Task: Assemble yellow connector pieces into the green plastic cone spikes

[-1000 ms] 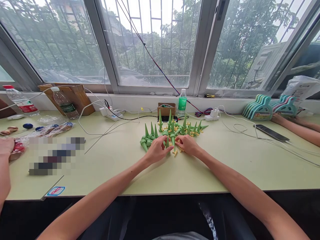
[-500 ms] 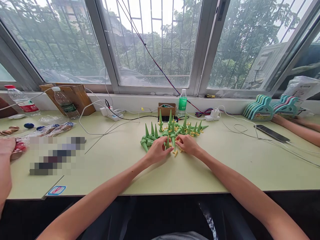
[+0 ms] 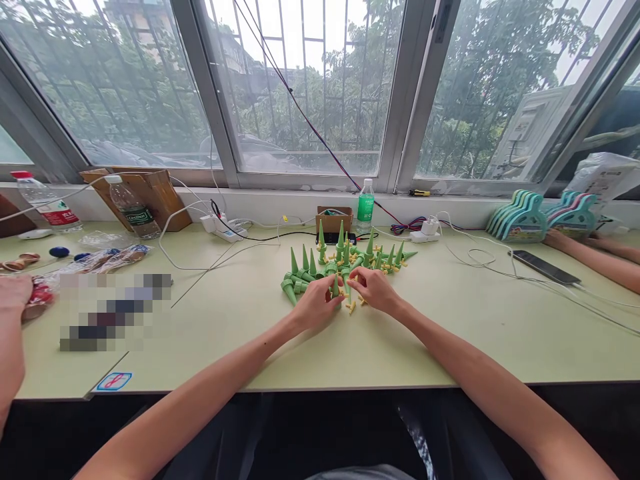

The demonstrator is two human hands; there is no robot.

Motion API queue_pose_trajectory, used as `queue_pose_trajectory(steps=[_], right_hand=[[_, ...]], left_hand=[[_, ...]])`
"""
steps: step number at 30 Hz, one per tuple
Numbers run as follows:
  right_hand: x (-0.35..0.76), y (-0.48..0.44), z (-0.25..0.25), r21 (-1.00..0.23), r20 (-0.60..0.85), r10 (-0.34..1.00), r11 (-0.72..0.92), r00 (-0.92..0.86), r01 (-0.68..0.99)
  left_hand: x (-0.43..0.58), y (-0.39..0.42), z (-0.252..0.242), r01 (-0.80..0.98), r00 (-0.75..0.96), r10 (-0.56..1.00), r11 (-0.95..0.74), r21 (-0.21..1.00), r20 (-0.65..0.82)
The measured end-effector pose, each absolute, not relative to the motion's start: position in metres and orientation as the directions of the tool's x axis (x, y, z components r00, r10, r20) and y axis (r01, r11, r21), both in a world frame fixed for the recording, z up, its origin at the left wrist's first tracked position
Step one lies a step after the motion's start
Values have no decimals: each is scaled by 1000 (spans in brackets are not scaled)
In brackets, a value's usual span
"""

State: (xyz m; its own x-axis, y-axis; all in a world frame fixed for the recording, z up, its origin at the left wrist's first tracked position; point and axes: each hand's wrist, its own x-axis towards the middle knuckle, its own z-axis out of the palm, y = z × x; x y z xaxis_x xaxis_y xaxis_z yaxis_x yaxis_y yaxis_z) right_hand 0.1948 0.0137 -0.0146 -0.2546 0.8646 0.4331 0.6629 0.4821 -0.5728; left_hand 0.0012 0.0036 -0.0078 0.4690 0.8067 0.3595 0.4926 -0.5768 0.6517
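My left hand [image 3: 318,301] is closed around a green cone-shaped watering spike [image 3: 335,285], which it holds point up just above the table. Close by on the right, my right hand [image 3: 373,288] pinches a small yellow valve [image 3: 349,282], mostly covered by the fingertips. The two hands' fingertips are only a short gap apart. Behind them lies a cluster of green watering spikes [image 3: 303,261], some upright and some on their sides, several with yellow valves fitted. Loose yellow valves [image 3: 352,307] lie on the table between my hands.
Behind the spikes stand a small cardboard box [image 3: 334,219] and a green-labelled bottle [image 3: 365,205]. A phone [image 3: 545,267] and cables lie to the right, near light-blue hangers [image 3: 517,217] and another person's arms [image 3: 595,257]. At left, another person's hand [image 3: 14,297] touches wrapped items.
My right hand has moved slightly left, bringing its pinched fingertips nearer to the spike in my left hand. My left hand has stayed nearly in place.
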Motion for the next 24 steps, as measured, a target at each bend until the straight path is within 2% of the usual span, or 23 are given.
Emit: queue_pose_trajectory(steps=[6,12,15,19,24], right_hand=[[192,9,-10,-695,451,862,502,-231,516],[190,8,-10,-818,399,884,463,-244,340],[188,7,-10,-873,362,892,426,-269,237],[186,6,-11,-926,312,901,359,-302,115],[184,6,-13,-952,279,905,304,-322,29]], left_hand=[[2,4,-9,458,434,825,-549,699,362],[1,6,-8,363,381,850,-500,787,364],[2,4,-4,308,347,886,-417,855,307],[2,0,2,195,372,916,-232,953,147],[1,0,3,82,418,898,-189,978,139]])
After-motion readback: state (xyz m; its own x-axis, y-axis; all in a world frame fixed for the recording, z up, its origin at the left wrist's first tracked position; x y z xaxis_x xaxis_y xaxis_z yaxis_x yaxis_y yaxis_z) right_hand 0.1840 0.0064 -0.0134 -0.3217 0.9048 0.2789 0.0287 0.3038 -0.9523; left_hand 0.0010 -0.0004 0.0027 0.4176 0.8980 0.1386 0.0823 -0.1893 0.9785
